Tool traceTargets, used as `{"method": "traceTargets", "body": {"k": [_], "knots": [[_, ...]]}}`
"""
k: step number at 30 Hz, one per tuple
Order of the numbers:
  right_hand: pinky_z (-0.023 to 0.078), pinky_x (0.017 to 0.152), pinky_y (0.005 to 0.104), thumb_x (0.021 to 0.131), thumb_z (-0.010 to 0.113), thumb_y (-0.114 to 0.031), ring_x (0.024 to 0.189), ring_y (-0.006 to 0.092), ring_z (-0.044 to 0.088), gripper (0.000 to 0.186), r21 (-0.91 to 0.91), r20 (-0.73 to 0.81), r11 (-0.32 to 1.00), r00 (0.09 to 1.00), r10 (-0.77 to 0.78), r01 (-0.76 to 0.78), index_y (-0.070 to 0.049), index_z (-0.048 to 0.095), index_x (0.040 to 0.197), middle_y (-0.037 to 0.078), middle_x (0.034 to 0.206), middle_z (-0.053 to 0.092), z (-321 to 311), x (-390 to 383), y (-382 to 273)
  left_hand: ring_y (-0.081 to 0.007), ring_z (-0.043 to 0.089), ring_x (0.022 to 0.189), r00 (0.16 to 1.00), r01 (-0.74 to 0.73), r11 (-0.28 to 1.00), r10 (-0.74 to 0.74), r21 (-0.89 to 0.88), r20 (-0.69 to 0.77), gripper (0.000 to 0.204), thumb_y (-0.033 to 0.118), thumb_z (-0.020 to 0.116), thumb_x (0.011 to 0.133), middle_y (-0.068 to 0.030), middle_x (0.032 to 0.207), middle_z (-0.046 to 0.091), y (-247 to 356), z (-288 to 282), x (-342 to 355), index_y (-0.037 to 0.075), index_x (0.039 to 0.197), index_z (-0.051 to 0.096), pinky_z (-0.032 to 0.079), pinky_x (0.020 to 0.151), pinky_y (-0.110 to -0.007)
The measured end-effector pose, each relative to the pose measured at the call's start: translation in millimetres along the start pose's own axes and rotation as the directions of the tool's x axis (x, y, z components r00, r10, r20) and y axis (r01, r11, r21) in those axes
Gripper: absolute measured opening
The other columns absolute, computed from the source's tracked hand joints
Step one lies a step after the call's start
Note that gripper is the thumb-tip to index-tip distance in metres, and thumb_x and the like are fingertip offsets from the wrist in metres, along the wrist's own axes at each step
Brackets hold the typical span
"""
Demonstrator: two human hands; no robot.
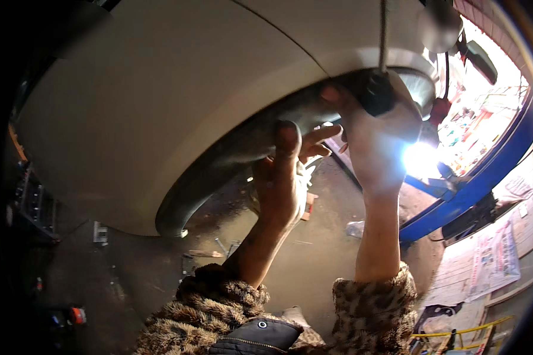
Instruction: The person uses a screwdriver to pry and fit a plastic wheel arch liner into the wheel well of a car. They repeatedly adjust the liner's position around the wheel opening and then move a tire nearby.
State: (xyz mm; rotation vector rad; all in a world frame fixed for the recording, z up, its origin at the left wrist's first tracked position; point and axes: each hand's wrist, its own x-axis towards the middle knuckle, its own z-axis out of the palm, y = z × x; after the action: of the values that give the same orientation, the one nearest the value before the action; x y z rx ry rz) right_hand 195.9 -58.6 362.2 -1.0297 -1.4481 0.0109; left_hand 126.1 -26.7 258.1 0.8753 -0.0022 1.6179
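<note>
Leftward, a pale panel [142, 112] carries dark trim [231, 145] along its lower edge, probably light, stiff yet springy, slick, and best held by its rim. By the trim's middle, the left hand [280, 186] has its fingers open, thumb up; farther right, the glare-washed right hand [376, 142] overlaps it, grip impossible to tell.

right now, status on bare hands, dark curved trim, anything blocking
Left bare hand thumb-up, right bare hand grip hidden. Dark curved trim edging pale panel. White glare obscuring view beside right wrist.
</note>
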Motion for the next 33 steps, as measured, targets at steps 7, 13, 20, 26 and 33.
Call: {"method": "traceTargets", "body": {"k": [7, 13, 20, 26, 33], "knots": [[0.052, 0.067, 0.0291, 0.077, 0.076, -0.013, 0.071, 0.0228, 0.069, 0.013, 0.186, -0.127, 0.969, 0.982, -0.142, 0.164, -0.005, 0.070, 0.086, 0.009, 0.078, 0.071, 1, 3, 35, -0.0245, 0.065, 0.059, 0.983, -0.178, 0.679, 0.092, 0.713, 0.158, 0.042, 0.030, 0.041, 0.105, -0.0212, 0.093, 0.070, 64, 19, -40, -0.007, 0.110, 0.060, 0.049, 0.048, -0.029], [0.048, 0.056, 0.0434, 0.078, 0.077, -0.023, 0.065, 0.0391, 0.062, 0.031, 0.504, -0.301, 0.847, 0.954, -0.013, 0.170, -0.005, 0.052, 0.083, 0.018, 0.070, 0.061, 4, -10, 51, -0.0282, 0.065, 0.092, 0.479, -0.493, -0.421, 0.599, 0.761, 0.642, 0.039, 0.030, 0.052, 0.100, -0.0184, 0.105, 0.066, 74, 77, 53, -0.005, 0.115, 0.059, 0.050, 0.083, -0.038], [0.046, 0.052, 0.0372, 0.089, 0.072, -0.026, 0.052, 0.0302, 0.058, 0.027, 0.709, 0.204, 0.526, 0.851, 0.483, -0.469, -0.006, 0.054, 0.086, 0.012, 0.062, 0.055, -2, -159, 124, -0.0412, 0.057, 0.110, 0.485, -0.221, -0.826, 0.368, 0.519, 0.793, 0.051, 0.041, 0.042, 0.102, -0.0256, 0.117, 0.060, 38, 94, 95, -0.005, 0.117, 0.059, 0.043, 0.098, -0.046], [0.052, 0.061, 0.0451, 0.095, 0.059, -0.034, 0.068, 0.0353, 0.067, 0.030, 0.544, 0.501, 0.574, 0.785, 0.363, -0.612, -0.007, 0.052, 0.103, 0.017, 0.072, 0.064, -3, -214, 160, -0.0383, 0.054, 0.121, 0.563, -0.219, -0.727, 0.451, 0.651, 0.693, 0.054, 0.033, 0.037, 0.103, -0.0284, 0.130, 0.055, 19, 99, 83, -0.010, 0.131, 0.050, 0.042, 0.104, -0.042], [0.053, 0.067, 0.0439, 0.097, 0.052, -0.022, 0.073, 0.0337, 0.066, 0.023, 0.797, 0.311, 0.491, 0.936, 0.167, -0.352, -0.006, 0.056, 0.113, 0.015, 0.086, 0.064, -31, -171, 167, -0.0317, 0.062, 0.108, 0.486, -0.192, -0.793, 0.435, 0.578, 0.758, 0.049, 0.029, 0.036, 0.097, -0.0209, 0.123, 0.062, 24, 97, 87, -0.005, 0.123, 0.060, 0.048, 0.093, -0.040]]}}
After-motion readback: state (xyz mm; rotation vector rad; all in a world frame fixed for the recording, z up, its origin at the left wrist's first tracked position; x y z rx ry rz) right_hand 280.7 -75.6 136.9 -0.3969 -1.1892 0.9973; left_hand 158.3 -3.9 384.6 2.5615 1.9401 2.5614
